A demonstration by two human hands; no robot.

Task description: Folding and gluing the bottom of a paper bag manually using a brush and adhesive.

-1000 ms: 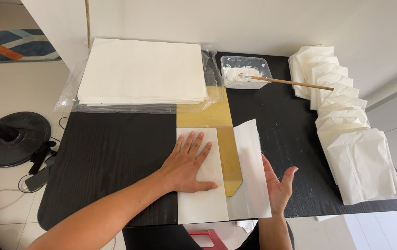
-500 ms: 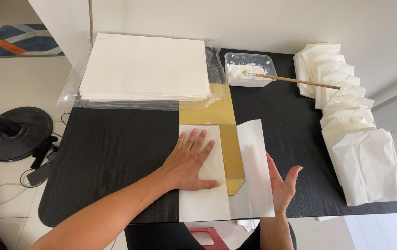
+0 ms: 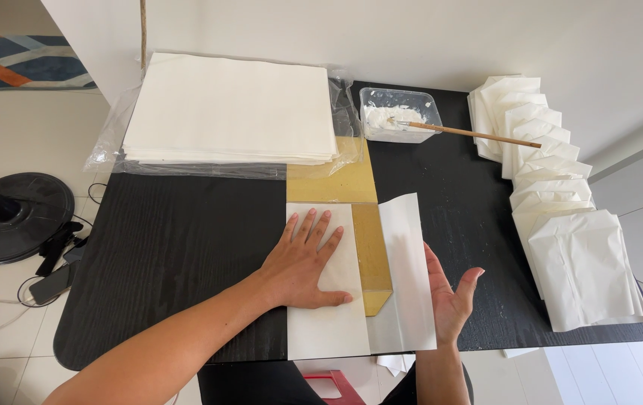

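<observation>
1. I take the black table (image 3: 171, 255) as my landmark; every place below is given relative to it.
2. My left hand (image 3: 303, 262) lies flat, fingers spread and open, palm down on the folded white paper sheet (image 3: 329, 330) at the table's near edge, just right of its middle. It grips nothing.
3. My right hand (image 3: 449, 296) stands on edge at the near side of the table, fingers open and slightly curled, against the raised right flap (image 3: 408, 270) of that sheet. The flap is lifted, not pinched.
4. A gold board (image 3: 370, 259) shows between the two paper flaps and runs back toward the table's far side.
5. A clear plastic tub (image 3: 400, 112) sits at the far edge, right of centre. It holds white paste (image 3: 385, 118); a wooden-handled brush (image 3: 471, 135) rests with its tip in the paste and its handle pointing right.
6. A stack of white paper (image 3: 228, 109) lies in an open clear plastic wrapper (image 3: 111, 146) at the far left corner.
7. A row of folded white paper bags (image 3: 561, 217), overlapping, runs along the table's right side from far to near.
8. A black fan base (image 3: 14, 217) stands on the floor left of the table.
</observation>
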